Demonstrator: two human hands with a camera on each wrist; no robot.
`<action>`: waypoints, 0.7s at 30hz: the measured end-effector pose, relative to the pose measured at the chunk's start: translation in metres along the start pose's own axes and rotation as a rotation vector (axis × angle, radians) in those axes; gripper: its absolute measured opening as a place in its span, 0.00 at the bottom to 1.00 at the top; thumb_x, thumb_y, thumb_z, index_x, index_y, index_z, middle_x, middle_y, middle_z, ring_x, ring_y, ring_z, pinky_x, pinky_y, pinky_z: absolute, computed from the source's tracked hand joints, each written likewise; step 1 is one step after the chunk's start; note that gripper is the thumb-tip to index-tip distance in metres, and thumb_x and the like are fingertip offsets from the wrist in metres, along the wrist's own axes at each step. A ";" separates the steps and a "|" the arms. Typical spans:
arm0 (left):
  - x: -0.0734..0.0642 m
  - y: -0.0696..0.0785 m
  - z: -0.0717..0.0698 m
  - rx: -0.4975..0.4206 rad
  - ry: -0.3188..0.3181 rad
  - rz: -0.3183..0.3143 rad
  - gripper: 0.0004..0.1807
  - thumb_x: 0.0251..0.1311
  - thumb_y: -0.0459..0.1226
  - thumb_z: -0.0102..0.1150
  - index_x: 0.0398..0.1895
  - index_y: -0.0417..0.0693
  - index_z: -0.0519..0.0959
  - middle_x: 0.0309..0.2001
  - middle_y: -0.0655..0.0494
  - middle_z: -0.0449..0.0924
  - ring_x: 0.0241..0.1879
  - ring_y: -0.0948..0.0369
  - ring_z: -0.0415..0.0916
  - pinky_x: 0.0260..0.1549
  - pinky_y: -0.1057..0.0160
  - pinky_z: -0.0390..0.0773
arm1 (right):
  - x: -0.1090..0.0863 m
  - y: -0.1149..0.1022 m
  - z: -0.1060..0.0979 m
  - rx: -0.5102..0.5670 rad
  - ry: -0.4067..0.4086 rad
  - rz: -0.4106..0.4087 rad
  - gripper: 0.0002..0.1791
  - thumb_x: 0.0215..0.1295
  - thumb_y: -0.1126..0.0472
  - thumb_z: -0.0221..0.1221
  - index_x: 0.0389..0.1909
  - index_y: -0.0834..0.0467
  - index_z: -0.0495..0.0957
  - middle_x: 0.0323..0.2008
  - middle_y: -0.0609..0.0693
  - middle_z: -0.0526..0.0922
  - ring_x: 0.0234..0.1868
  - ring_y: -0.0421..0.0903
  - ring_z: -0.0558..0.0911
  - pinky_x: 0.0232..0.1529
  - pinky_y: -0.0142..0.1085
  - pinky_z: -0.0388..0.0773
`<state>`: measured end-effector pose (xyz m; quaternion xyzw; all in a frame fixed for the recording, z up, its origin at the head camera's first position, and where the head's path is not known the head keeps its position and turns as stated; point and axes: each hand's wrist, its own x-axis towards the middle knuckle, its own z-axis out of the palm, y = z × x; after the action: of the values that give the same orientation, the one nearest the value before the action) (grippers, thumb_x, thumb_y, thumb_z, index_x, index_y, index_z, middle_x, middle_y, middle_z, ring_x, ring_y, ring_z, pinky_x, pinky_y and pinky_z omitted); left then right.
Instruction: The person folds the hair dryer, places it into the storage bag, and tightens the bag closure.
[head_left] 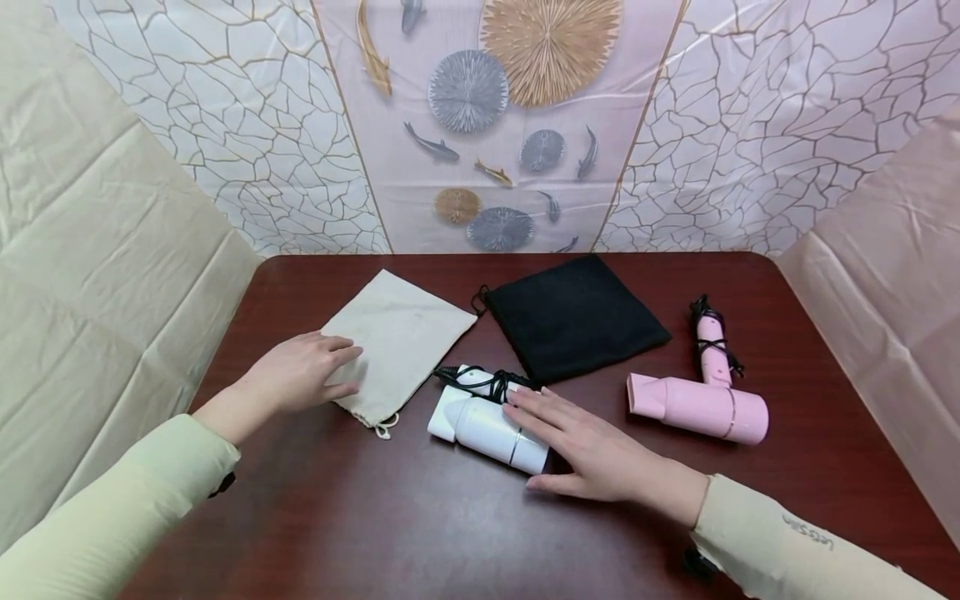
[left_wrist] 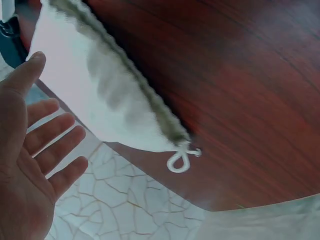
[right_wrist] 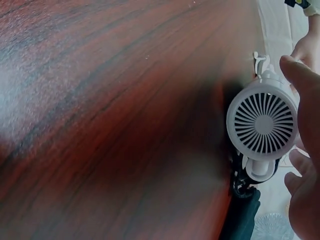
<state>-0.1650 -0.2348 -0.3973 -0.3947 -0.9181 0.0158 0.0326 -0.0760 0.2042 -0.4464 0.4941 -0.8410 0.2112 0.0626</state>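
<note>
A white hair dryer (head_left: 491,432) with a black cord wound round its folded handle lies at the middle of the table. My right hand (head_left: 592,450) is at its round rear end, fingers extended over the body; the right wrist view shows the vented rear cap (right_wrist: 264,124) beside the fingers. To the left, a cream drawstring bag (head_left: 401,333) lies flat, its cord loop (left_wrist: 179,162) toward the front. My left hand (head_left: 303,371) hovers over the bag's left edge with its fingers spread, holding nothing.
A black drawstring bag (head_left: 577,317) lies behind the white dryer. On the right is a pink hair dryer (head_left: 697,408), its cord wrapped round the handle. Fabric-covered walls (head_left: 285,150) enclose the dark red wooden table (head_left: 360,533) at the back and sides.
</note>
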 end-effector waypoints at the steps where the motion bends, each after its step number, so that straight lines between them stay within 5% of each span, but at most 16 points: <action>1: -0.002 -0.001 0.001 -0.002 -0.002 -0.001 0.29 0.60 0.46 0.77 0.58 0.35 0.85 0.55 0.39 0.86 0.56 0.43 0.85 0.62 0.43 0.80 | 0.000 0.000 0.001 -0.005 -0.001 -0.004 0.51 0.64 0.44 0.75 0.81 0.62 0.64 0.79 0.61 0.66 0.80 0.60 0.66 0.79 0.56 0.63; 10: -0.012 -0.006 0.012 -0.043 -0.059 -0.028 0.22 0.57 0.46 0.79 0.51 0.45 0.87 0.48 0.47 0.87 0.48 0.46 0.87 0.47 0.43 0.85 | 0.002 -0.003 0.011 -0.070 -0.010 -0.029 0.54 0.62 0.43 0.76 0.81 0.61 0.63 0.79 0.63 0.66 0.79 0.59 0.67 0.78 0.58 0.62; 21: -0.016 -0.005 0.028 -0.057 -0.023 0.071 0.15 0.49 0.34 0.80 0.28 0.54 0.79 0.33 0.59 0.82 0.31 0.56 0.82 0.33 0.53 0.82 | 0.003 -0.003 0.021 -0.099 -0.008 -0.021 0.53 0.63 0.44 0.75 0.82 0.60 0.61 0.80 0.63 0.65 0.80 0.56 0.66 0.75 0.61 0.67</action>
<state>-0.1594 -0.2503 -0.4260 -0.4276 -0.9039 -0.0044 0.0100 -0.0728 0.1916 -0.4633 0.5000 -0.8455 0.1667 0.0858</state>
